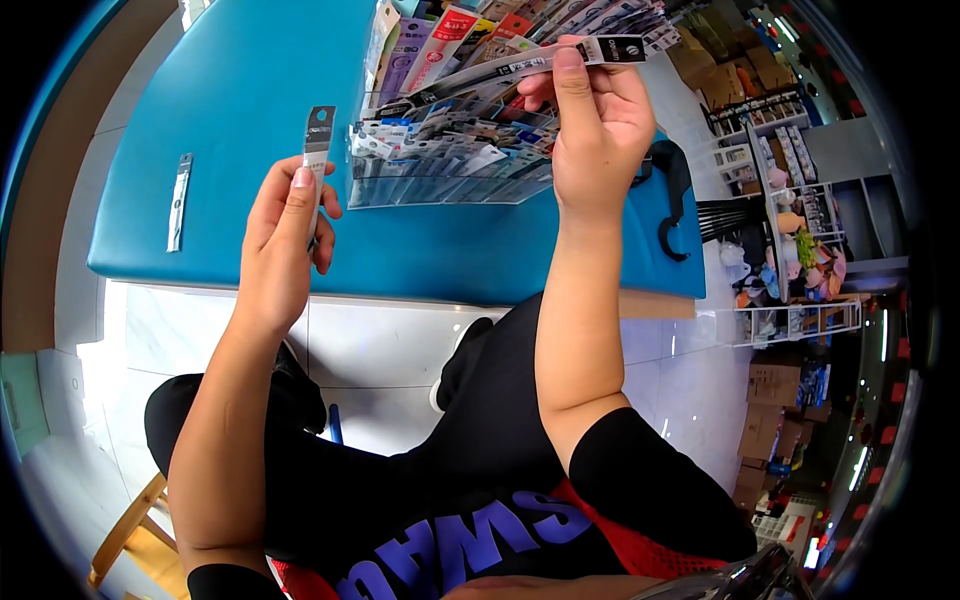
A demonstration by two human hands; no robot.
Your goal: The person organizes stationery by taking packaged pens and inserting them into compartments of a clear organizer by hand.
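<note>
My left hand point(280, 235) pinches a slim flat packet point(319, 132) upright between thumb and fingers; its dark header with a hang hole points away from me. Raised over the display box, my right hand point(605, 125) grips a second slim packet point(615, 49) near its black printed header. The clear, narrow body of that packet stretches left across the box's contents. What is inside both packets is too small to make out. The clear display box point(450, 192) is packed with several rows of hanging-type packets. Another slim packet point(179, 205) lies flat at the left.
A blue padded bench top point(430, 260) carries the box and the loose packet. A black strap point(675, 200) lies at its right end. Shelves with goods point(800, 220) and cardboard boxes point(775, 385) stand on the right. A wooden stool point(130, 530) is at lower left.
</note>
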